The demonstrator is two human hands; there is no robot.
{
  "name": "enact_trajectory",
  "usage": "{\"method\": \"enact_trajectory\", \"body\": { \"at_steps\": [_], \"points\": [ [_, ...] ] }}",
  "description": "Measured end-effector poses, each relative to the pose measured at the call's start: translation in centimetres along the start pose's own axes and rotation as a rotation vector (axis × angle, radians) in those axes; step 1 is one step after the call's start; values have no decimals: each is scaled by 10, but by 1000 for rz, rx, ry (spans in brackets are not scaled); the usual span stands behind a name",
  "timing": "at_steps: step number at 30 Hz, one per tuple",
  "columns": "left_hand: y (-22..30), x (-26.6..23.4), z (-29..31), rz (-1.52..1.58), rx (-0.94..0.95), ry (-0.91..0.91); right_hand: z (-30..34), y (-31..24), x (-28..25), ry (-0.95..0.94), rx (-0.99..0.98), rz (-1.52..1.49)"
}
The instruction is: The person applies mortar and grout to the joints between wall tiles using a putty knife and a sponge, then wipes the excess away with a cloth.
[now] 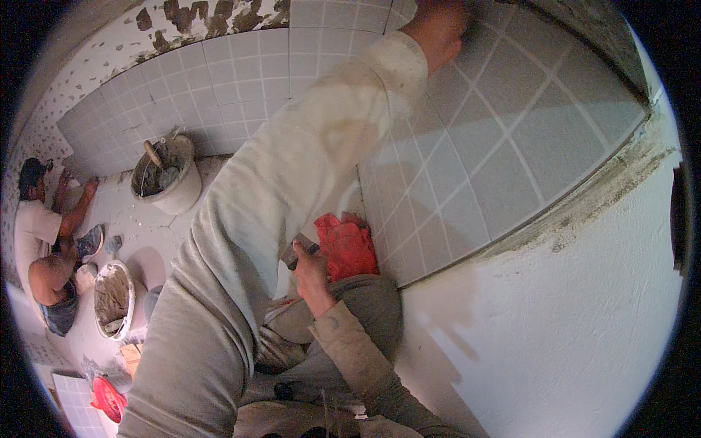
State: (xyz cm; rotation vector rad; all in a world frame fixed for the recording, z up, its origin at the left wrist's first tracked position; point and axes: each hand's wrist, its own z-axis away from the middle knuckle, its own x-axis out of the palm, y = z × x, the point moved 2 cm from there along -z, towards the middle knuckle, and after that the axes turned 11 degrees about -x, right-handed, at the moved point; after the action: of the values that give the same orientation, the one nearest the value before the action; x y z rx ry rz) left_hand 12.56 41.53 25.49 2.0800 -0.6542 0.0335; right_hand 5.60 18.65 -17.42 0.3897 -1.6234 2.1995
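My left arm stretches across the view toward the grey tiled wall (pixel 511 124) at the upper right. At its end, my left hand (pixel 440 33) is at the tiles near the top edge; its fingers are in shadow and partly cut off, so I cannot tell their pose. Lower down, my right hand (pixel 312 276) is closed round a small dark grey block-like thing (pixel 299 250), whose kind I cannot make out. Just beyond that hand is a crumpled red bag or cloth (pixel 347 244), next to my bent knee (pixel 369 314).
A bucket of wet mortar (pixel 186 186) with a wooden-handled tool stands by the left tiled wall. Nearer is another mortar bucket (pixel 130 306), with a red basin (pixel 109 399) below it. A co-worker (pixel 44 248) crouches at far left. A white plastered wall (pixel 569 314) rises on the right.
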Motion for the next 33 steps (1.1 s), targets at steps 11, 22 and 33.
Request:
{"method": "enact_trajectory", "body": {
  "at_steps": [11,22,33],
  "points": [
    [22,49,58,-601,521,312,-9,14,-2,-17,-75,-86],
    [34,35,37,32,-112,114,-10,15,-5,-40,-37,-17],
    [-12,-23,-39,213,12,-120,-11,18,2,-77,-39,-136]
  ]
}}
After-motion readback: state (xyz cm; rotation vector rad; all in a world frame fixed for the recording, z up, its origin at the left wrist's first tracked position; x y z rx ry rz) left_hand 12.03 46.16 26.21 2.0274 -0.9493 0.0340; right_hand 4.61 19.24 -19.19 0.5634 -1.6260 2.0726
